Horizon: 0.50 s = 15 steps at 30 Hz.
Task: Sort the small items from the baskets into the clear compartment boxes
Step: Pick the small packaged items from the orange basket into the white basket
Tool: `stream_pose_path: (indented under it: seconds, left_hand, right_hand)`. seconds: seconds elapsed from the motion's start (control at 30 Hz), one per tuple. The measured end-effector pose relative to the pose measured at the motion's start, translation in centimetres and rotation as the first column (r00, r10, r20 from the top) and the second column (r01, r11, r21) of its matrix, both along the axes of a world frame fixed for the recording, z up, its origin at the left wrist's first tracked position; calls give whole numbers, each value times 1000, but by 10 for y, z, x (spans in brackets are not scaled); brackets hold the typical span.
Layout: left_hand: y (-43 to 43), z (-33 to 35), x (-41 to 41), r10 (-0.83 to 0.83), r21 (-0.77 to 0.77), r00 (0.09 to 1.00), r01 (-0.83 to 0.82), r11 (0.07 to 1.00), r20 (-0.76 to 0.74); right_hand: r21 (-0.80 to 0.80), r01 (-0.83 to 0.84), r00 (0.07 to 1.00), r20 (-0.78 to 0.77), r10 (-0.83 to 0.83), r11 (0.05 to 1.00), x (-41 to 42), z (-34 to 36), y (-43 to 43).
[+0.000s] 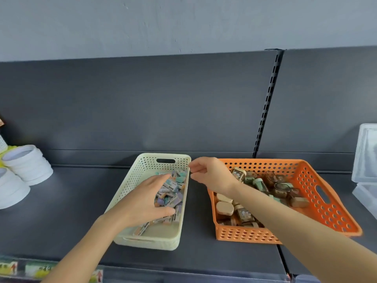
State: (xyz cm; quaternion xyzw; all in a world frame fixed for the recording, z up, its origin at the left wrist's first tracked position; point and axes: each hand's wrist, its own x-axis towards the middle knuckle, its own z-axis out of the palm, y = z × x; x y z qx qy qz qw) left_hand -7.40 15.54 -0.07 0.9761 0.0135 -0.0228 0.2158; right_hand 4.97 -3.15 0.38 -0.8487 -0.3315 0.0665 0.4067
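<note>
Small pastel erasers (pixel 173 188) sit heaped in the cream perforated plastic basket (pixel 142 168), right under my left hand (pixel 142 201).
My left fingers (pixel 161 178) lie spread on them, gripping nothing; my right hand (pixel 210 176) curls at the basket's far rim, grip unclear. The clear plastic compartment boxes (pixel 365 156) stand far right, past the orange plastic basket (pixel 326 201) of jars (pixel 224 208).

Left hand (pixel 146 199) palm down, fingers spread; right hand (pixel 212 176) forward, fingers loosely curled; both forearms extended.
</note>
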Motion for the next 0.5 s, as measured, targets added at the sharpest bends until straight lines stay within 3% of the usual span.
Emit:
stream_pose_path:
  seconds: [0.3, 0.5]
  left_hand:
    - [-52, 6, 39, -176, -1, 982, 176, 984, 71]
    - [-96, 5, 74, -302, 69, 949, 297, 952, 89]
  right_hand:
    - [-62, 253, 966, 62, -250, 965, 13, -3, -94]
    - [-348, 262, 965, 92, -245, 900, 11, -8, -141]
